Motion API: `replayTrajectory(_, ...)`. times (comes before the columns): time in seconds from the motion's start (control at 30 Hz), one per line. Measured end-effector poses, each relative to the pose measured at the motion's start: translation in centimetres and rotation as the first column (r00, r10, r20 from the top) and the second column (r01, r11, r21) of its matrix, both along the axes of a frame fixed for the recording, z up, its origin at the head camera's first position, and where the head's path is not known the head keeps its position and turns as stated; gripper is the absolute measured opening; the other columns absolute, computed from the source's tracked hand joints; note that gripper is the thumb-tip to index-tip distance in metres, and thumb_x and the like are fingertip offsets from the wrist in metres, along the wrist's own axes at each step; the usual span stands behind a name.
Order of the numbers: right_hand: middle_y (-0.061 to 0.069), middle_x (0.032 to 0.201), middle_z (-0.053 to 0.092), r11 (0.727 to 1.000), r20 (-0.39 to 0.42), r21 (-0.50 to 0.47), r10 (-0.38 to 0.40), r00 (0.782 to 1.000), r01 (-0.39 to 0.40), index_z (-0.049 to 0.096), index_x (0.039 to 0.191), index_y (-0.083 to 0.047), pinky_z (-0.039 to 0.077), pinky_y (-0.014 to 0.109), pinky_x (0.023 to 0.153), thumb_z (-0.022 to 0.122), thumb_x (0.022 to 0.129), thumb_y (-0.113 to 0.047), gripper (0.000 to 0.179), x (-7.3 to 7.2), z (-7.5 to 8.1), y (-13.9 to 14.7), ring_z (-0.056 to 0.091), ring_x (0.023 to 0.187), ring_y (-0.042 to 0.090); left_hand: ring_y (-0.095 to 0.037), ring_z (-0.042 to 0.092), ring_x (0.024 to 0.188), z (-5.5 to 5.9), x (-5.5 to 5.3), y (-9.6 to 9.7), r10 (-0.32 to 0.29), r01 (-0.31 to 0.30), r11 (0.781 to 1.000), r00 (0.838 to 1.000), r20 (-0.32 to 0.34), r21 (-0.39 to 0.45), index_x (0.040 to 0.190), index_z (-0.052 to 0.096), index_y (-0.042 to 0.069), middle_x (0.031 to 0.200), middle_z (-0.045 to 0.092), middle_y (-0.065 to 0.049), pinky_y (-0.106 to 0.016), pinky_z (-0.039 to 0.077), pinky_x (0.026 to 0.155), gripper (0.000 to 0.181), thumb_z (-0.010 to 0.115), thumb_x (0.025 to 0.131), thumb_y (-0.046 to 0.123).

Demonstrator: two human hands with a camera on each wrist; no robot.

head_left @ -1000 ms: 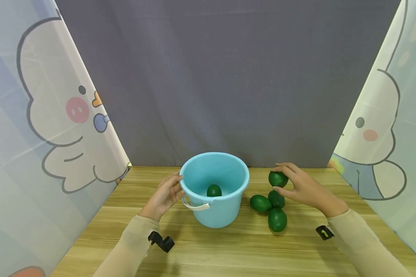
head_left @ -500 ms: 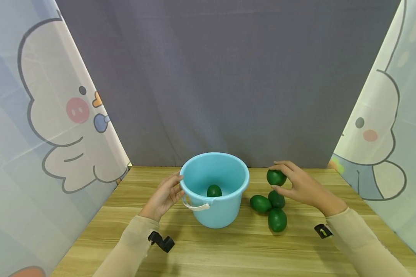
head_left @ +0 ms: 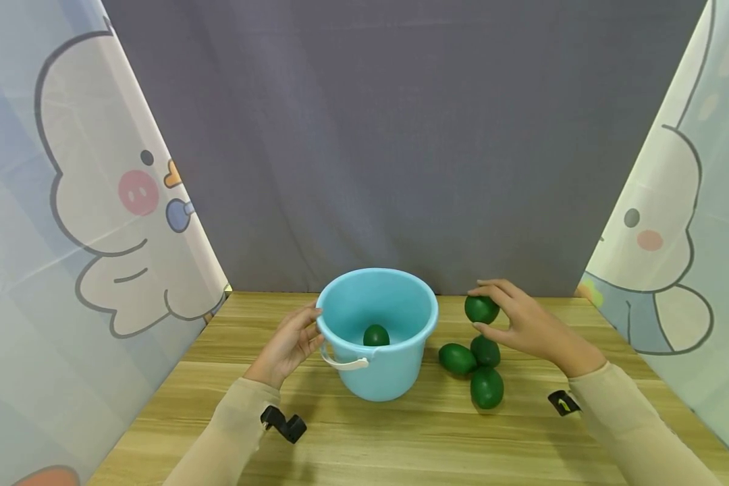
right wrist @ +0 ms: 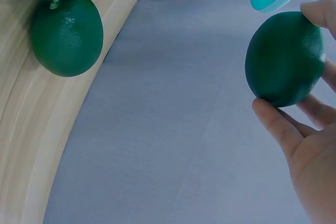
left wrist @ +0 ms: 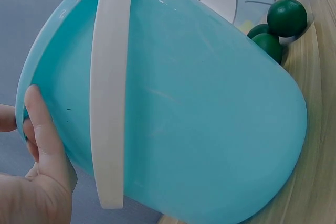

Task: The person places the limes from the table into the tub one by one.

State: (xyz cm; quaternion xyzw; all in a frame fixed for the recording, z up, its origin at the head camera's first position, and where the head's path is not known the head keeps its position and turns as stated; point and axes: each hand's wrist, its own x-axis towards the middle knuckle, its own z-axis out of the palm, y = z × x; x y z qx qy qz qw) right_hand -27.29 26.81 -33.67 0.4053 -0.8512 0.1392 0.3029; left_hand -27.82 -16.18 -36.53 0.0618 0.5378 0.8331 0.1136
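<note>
The left hand (head_left: 288,344) holds the rim of a light blue bucket (head_left: 383,374) on its left side; in the left wrist view the thumb (left wrist: 42,124) lies along the outside while other fingers reach past the rim. A dark green avocado (head_left: 374,335) lies inside the bucket. My right hand (head_left: 525,327) pinches another avocado (right wrist: 286,59) between thumb and fingertips, raised over the table to the right of the bucket. Below it, three more avocados, one at the left (head_left: 457,358), one behind (head_left: 485,351) and one in front (head_left: 487,388), sit clustered on the wood.
The bucket's white handle (head_left: 346,364) hangs down at its front left. Behind the wooden table (head_left: 364,445) stands a grey cloth backdrop (head_left: 364,148), with cartoon-printed curtains (head_left: 109,283) on both sides. A black wrist mount (head_left: 283,424) sits on the left sleeve.
The right hand has moved slightly left and up with its avocado, away from the cluster. The left hand and the bucket stay where they were.
</note>
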Motion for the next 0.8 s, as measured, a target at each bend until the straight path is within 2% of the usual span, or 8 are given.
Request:
replayTrajectory(0.37, 0.017, 0.136, 0.054, 1.000, -0.019, -0.007, 0.017, 1.000, -0.017, 0.062, 0.128, -0.004, 0.056, 0.049, 0.089, 0.085, 0.076, -0.020, 0.059, -0.1, 0.7, -0.7, 0.057, 0.118, 0.031, -0.007, 0.062, 0.078, 0.0, 0.0, 0.0, -0.002, 0.002, 1.000, 1.000, -0.006, -0.002, 0.152, 0.031, -0.001, 0.112, 0.051, -0.007, -0.014, 0.056, 0.064, 0.053, 0.049, 0.103, 0.010)
replayTrajectory(0.8, 0.017, 0.138, 0.053, 1.000, 0.002, -0.013, 0.013, 1.000, -0.013, 0.061, 0.129, -0.004, 0.056, 0.051, 0.090, 0.084, 0.078, -0.021, 0.058, 0.0, 1.1, -1.5, 0.055, 0.120, 0.032, -0.007, 0.062, 0.078, 0.0, 0.1, 0.0, -0.008, 0.009, 1.000, 1.000, -0.009, 0.011, 0.153, 0.030, 0.000, 0.113, 0.051, -0.008, -0.014, 0.056, 0.064, 0.054, 0.049, 0.103, 0.010)
